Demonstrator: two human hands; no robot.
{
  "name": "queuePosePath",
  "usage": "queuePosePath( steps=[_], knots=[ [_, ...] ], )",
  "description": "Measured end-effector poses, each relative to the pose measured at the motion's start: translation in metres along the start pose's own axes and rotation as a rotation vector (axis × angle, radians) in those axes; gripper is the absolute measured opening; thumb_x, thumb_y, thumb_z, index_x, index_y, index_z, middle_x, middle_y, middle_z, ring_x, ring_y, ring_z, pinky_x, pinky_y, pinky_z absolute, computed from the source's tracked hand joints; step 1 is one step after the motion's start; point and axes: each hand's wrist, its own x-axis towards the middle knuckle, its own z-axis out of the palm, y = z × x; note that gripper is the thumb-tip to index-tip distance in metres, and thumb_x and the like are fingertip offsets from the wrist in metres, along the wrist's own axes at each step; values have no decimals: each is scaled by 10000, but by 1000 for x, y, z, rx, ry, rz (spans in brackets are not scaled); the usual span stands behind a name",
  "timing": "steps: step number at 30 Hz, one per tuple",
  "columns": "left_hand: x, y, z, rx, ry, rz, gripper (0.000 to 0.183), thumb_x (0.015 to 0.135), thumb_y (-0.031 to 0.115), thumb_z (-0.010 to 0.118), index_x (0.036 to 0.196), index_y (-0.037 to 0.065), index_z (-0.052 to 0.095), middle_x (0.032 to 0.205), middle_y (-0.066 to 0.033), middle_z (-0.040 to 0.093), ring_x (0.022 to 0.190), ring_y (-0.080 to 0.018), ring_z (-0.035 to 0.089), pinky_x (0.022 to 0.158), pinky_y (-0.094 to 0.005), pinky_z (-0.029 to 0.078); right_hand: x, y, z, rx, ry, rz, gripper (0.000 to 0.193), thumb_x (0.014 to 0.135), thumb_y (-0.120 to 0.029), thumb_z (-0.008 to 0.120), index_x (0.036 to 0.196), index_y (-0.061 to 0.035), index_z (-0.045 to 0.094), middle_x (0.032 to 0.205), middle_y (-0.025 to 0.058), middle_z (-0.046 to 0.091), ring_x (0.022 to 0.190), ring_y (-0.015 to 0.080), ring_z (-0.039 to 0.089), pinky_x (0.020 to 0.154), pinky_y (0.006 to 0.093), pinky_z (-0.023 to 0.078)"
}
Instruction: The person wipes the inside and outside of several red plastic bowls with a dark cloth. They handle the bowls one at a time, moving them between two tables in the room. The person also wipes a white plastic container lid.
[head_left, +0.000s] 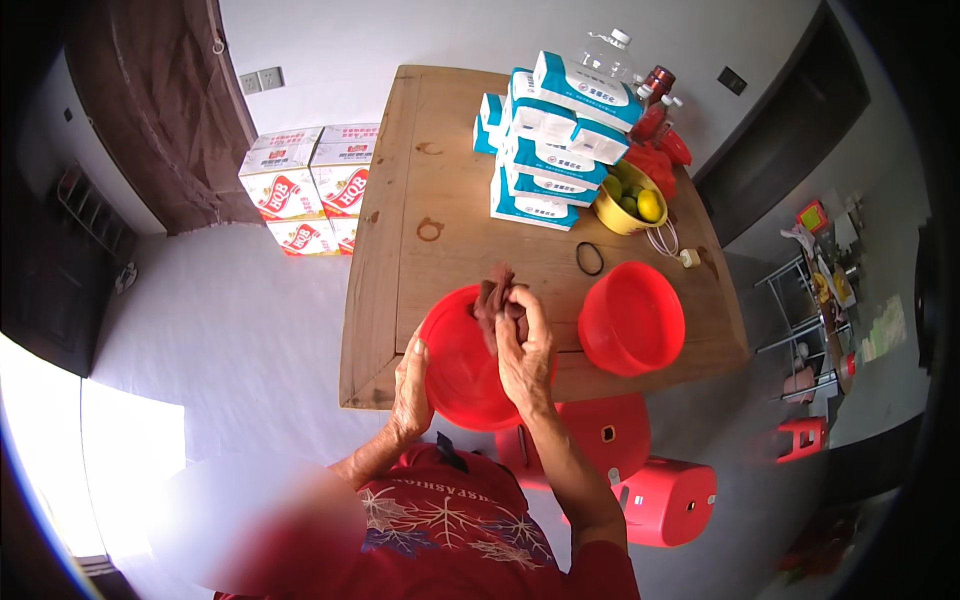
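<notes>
A round red basin (462, 375) is at the near edge of the wooden table, in front of me and tilted. My left hand (411, 392) grips its left rim, the fingers partly hidden behind the side. Over the basin's far right rim, my right hand (528, 355) is closed around a crumpled reddish-brown cloth (497, 300). The cloth's upper end looks smeared by motion. To the right, apart from both hands, stands a second red basin (632, 318) on the tabletop.
On the wooden table (455, 265), white-and-teal tissue packs (550, 150) are stacked at the back. Beside them are a yellow bowl (607, 213) of green and yellow fruit, a black band (589, 259) and a white charger (689, 258). Red stools (672, 505) stand below; cartons (310, 190) sit left.
</notes>
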Motion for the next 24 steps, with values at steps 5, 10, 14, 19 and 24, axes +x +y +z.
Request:
queuePosePath(
  steps=[5, 10, 14, 19, 24],
  knots=[
    [1, -1, 10, -3, 51, 19, 547, 1007, 362, 312, 1392, -25, 329, 1381, -138, 421, 1288, -199, 368, 1080, -323, 274, 3, -2, 23, -330, -74, -105, 235, 808, 82, 566, 1003, -48, 550, 874, 59, 529, 712, 129, 531, 618, 256, 455],
    [3, -3, -13, -169, 75, -13, 520, 975, 500, 347, 1226, 62, 472, 1174, -83, 548, 1097, -173, 525, 934, -346, 433, -10, -6, 19, -266, -655, -12, 167, 789, 8, 552, 949, -37, 569, 753, 86, 530, 654, 175, 547, 594, 317, 461],
    [4, 34, -6, 10, 82, 115, 520, 974, 328, 391, 1390, 19, 350, 1333, -135, 464, 1244, -227, 419, 1052, -345, 315, -12, -30, -9, -420, -912, -128, 154, 758, 19, 572, 901, -36, 578, 777, 62, 534, 632, 152, 533, 568, 310, 450],
    [13, 5, -35, -203, 200, 115, 526, 929, 280, 429, 1371, 5, 352, 1304, -139, 473, 1175, -227, 473, 996, -358, 379, -17, -63, -71, -30, -547, -61, 171, 806, 46, 501, 958, -2, 562, 887, 49, 539, 765, 116, 534, 659, 291, 465],
    [15, -34, -34, -21, 223, 190, 491, 910, 306, 445, 1298, 10, 393, 1236, -120, 499, 1115, -224, 496, 952, -370, 418, -19, -50, -59, -3, 207, 246, 238, 822, -52, 670, 996, -46, 508, 876, 11, 517, 768, 79, 496, 640, 205, 415]
  ],
)
